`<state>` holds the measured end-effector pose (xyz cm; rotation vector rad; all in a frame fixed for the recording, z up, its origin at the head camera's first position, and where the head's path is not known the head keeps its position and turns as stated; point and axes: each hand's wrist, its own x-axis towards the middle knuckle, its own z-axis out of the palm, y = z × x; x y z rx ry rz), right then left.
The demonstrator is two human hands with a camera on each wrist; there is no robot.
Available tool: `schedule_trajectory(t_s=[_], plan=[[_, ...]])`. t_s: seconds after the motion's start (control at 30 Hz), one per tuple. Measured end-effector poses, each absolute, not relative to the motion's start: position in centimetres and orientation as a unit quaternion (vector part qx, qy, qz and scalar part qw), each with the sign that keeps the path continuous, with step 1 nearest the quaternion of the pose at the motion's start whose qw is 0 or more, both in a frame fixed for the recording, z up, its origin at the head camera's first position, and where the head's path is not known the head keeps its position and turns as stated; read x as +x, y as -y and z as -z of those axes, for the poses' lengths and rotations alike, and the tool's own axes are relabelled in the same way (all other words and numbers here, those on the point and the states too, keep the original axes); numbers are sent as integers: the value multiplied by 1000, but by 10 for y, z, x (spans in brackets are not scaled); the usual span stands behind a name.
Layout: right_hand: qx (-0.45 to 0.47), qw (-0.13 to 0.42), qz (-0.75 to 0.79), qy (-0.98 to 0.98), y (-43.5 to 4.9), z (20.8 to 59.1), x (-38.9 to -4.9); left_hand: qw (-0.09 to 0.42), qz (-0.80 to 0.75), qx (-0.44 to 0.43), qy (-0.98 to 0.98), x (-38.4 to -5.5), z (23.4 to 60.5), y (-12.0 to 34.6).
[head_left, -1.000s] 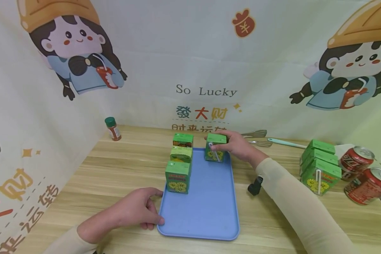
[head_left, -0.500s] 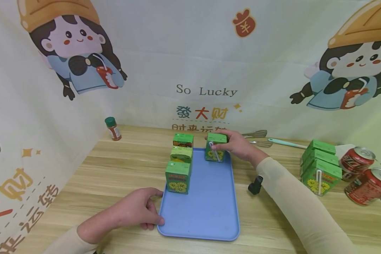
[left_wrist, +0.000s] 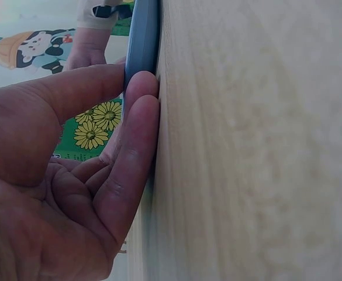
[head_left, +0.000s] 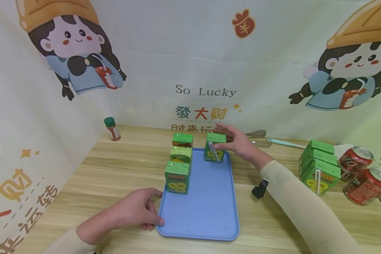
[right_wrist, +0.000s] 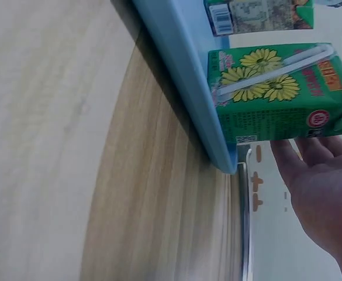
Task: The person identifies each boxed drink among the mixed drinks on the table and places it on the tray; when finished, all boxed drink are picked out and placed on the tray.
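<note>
A blue tray (head_left: 209,204) lies on the table. My left hand (head_left: 138,210) holds its near left edge, thumb at the rim, and in the left wrist view other fingertips (left_wrist: 141,108) sit low against the tray's side. On the tray's far right corner stands a green drink carton (head_left: 215,155) with daisies and a wrapped white straw. My right hand (head_left: 239,143) is spread loosely around that carton, fingers lifted behind it and thumb near its front. Three more cartons stand in a row along the tray's left side, the nearest being a daisy carton (head_left: 177,178).
More green cartons (head_left: 320,176) stand at the right, beside red drink cans (head_left: 368,185). Metal utensils (head_left: 257,134) and a pale green handle (head_left: 285,142) lie at the back. A spice bottle (head_left: 112,129) stands at the back left, before a printed cloth (head_left: 146,70).
My right hand's fingers have loosened and risen off the far right carton, which stays upright in its place. The left hand has stayed at the tray's edge.
</note>
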<state>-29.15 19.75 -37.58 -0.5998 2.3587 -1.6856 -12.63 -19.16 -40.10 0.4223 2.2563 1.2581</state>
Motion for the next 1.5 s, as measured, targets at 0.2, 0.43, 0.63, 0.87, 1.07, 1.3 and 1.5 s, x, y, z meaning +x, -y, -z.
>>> schedule_trajectory(t_s=[0.2,0.43,0.63,0.87,1.07,1.3,1.5], plan=[[-216,74,579,-783,-208,376,-278,258,-463,156,-833,-125,401,192],[-219,58,587,-777,-219,376,-258,256,-459,158,-836,-124,403,192],[-217,5,557,-802,-233,374,-237,256,-460,160,-835,-125,402,190],[-224,-39,525,-820,-253,370,-209,255,-463,161,-833,-126,401,189],[-234,-82,501,-829,-270,369,-187,251,-461,162,-835,-127,401,188],[-188,-141,407,-883,-292,366,-159,252,-463,164,-834,-128,400,188],[-175,-226,346,-894,-310,368,-143,252,-467,163,-832,-128,402,190]])
